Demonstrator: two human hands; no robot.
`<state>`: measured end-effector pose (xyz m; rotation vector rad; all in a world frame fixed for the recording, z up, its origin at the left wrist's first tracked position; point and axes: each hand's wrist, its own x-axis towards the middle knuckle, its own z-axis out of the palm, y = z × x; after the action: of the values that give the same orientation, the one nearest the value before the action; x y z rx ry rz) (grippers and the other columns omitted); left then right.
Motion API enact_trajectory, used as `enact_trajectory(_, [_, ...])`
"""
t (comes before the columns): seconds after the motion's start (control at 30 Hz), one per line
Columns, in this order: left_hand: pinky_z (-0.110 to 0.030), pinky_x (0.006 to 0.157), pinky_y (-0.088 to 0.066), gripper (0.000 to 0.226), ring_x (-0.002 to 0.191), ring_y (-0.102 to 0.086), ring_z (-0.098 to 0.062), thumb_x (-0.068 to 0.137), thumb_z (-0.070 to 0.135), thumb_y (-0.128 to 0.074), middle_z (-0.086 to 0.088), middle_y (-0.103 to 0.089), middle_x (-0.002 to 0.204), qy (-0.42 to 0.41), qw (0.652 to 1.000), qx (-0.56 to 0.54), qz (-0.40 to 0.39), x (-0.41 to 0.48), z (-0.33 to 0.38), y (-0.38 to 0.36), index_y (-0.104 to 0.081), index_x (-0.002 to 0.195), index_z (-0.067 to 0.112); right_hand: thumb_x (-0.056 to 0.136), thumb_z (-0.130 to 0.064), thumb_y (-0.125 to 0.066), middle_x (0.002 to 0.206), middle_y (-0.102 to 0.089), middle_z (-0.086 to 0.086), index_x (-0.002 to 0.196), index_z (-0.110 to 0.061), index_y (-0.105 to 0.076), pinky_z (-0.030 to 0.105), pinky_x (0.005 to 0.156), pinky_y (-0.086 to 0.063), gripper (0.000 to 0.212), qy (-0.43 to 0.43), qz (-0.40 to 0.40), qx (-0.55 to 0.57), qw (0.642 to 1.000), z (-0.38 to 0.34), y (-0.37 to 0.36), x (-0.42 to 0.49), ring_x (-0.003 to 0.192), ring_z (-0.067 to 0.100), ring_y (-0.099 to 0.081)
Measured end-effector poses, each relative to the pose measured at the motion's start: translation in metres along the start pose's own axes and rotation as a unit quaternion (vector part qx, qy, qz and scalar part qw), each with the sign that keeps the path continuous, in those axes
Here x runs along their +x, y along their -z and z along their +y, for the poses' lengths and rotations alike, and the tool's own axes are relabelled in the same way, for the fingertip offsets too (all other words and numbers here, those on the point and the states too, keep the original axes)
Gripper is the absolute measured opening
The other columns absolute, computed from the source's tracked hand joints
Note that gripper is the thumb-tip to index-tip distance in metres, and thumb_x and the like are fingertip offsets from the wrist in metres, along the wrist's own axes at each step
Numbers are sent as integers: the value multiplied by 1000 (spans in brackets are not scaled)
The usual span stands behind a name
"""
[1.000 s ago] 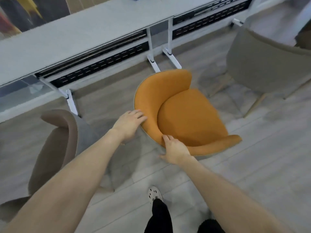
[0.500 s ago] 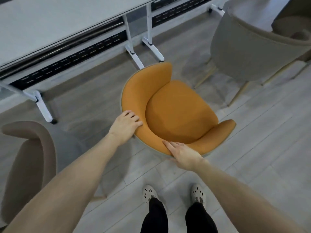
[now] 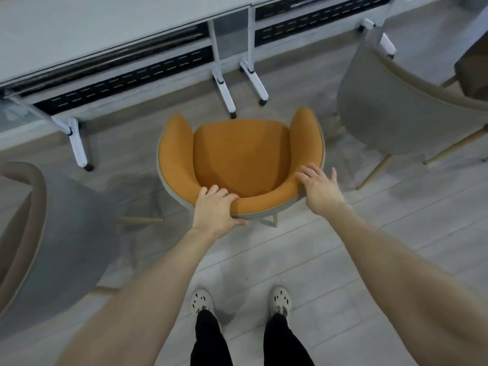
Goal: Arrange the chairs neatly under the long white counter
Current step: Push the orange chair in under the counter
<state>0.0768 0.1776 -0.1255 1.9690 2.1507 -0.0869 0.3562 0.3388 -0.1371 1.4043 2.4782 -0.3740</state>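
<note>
Floor (image 3: 356, 260): pale grey wood-look planks, soft shadows. Black slotted panels (image 3: 126, 81), low along the far side.

Looks like matt, faintly nubbly cloth inside the orange chair (image 3: 239, 154), with a smooth grey shell outside. Smooth matt top on the long white counter (image 3: 79, 30) at upper left, over white-painted metal legs (image 3: 223, 83). Matt cloth on the grey chair (image 3: 390, 114) at upper right. Faint sheen on the grey wood-look floor (image 3: 383, 247).

We've got grey plank floor (image 3: 396, 247) carrying the orange chair (image 3: 240, 151) facing the white counter (image 3: 92, 30) on castered legs, left grey chair (image 3: 52, 233), right grey chair (image 3: 390, 107), white shoes (image 3: 202, 302) behind.
</note>
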Motion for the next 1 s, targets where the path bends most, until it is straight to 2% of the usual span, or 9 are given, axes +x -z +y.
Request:
enact_trajectory(0.07, [-38,101,-38,84,109,-54,-12,73,103,-48,18,-69,113,22,997,-77,15,4,15,6,-73,122,39,94,-4,-60,169,-36,6,155,-17,-49,67,124,-24,63,-55,50,82,994,5,7,0,161,29,-21])
enact_trajectory(0.13, [-40,111,-36,72,122,-54,-13,87,93,-46,13,-70,124,76,987,-119,78,5,15,9,-77,118,36,99,-19,-59,168,-35,15,156,-11,-44,62,122,-32,59,-108,118,192,968,-2,3,-4,157,35,-27])
enact_trajectory(0.2, [-50,121,-28,60,144,-44,-22,91,82,-53,1,-62,146,188,963,-110,157,8,6,7,-75,122,35,99,-50,-64,172,-21,22,166,-9,-21,60,125,-30,89,-201,97,318,921,-16,0,1,158,41,-22])
enact_trajectory(0.27, [-62,125,-18,74,161,-16,-32,84,82,-60,-8,-28,172,359,909,-164,133,12,-7,4,-56,146,41,88,-63,-75,174,-4,24,168,-13,11,55,124,-32,128,-268,24,416,869,-30,-4,11,156,46,-24])
enact_trajectory(0.33, [-63,125,-21,104,163,-3,-40,79,82,-68,-5,13,177,475,830,-291,32,19,-15,2,-25,165,43,85,-50,-83,171,-3,29,163,-13,27,51,115,-42,140,-266,20,457,848,-43,-5,17,147,49,-40])
enact_trajectory(0.4, [-56,122,-36,115,157,-21,-47,82,70,-75,-3,34,171,494,799,-344,-17,27,-18,-6,-9,169,37,87,-37,-81,166,-12,29,163,-10,28,47,105,-48,135,-261,51,463,845,-50,-6,22,131,49,-53])
enact_trajectory(0.5, [-55,114,-46,111,147,-38,-53,86,58,-73,-2,39,168,494,803,-334,-2,42,-20,-12,-6,170,32,86,-31,-78,163,-18,25,164,-13,26,49,102,-52,131,-265,82,453,847,-50,-8,40,124,50,-57])
enact_trajectory(0.77, [-51,104,-49,112,145,-35,-51,88,56,-72,-7,41,168,514,794,-326,2,115,-19,13,-2,170,28,88,-32,-76,163,-19,20,165,-20,26,51,104,-52,128,-249,55,447,857,-20,27,131,123,44,-58])
enact_trajectory(1.0, [-52,105,-47,117,147,-31,-51,87,62,-71,-11,42,166,504,796,-336,-15,189,-49,39,3,170,26,89,-39,-78,161,-23,17,165,-23,26,51,101,-54,129,-234,48,432,869,-15,67,216,122,42,-59])
